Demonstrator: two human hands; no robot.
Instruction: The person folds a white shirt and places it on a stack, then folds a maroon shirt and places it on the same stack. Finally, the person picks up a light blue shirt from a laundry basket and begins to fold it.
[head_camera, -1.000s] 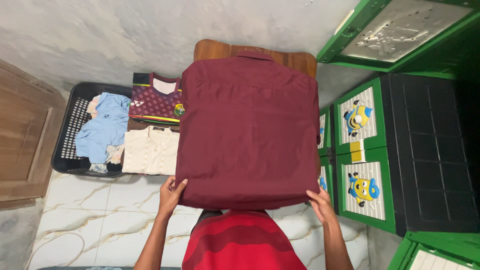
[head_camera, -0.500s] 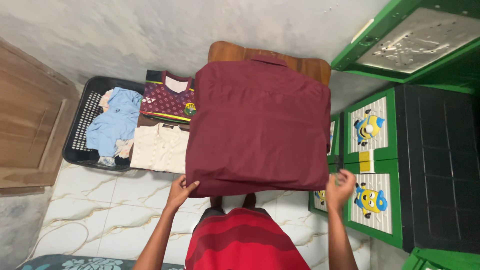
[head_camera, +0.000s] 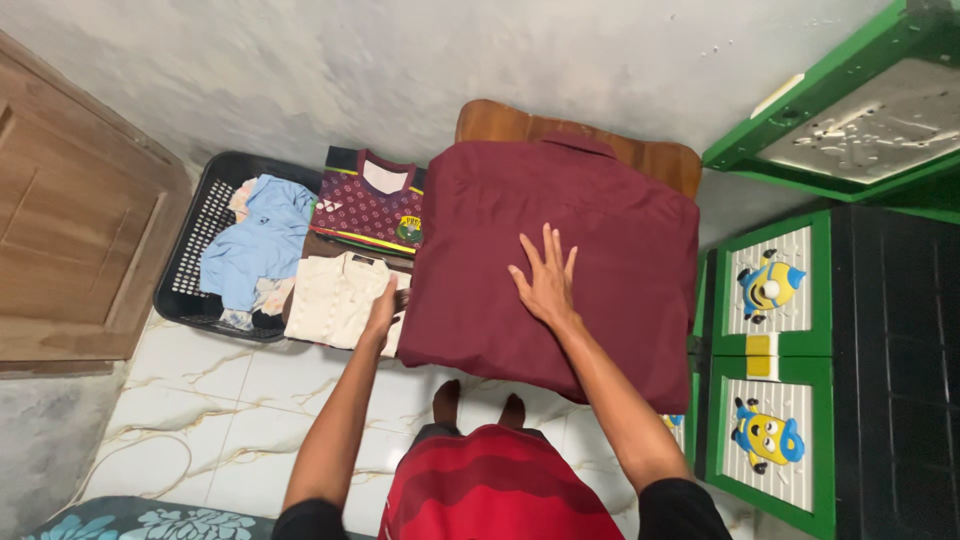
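Pressing flat, released, the right hand has left the maroon shirt's 4 o'clock corner for its middle; left hand still grasping its 9 o'clock edge.

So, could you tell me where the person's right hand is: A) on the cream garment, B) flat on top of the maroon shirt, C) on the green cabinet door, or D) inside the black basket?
B: the right hand lies palm down, fingers spread, on the maroon shirt.

we count three folded shirts: one maroon shirt, one patterned jersey, one cream shirt; one black basket; two hands.
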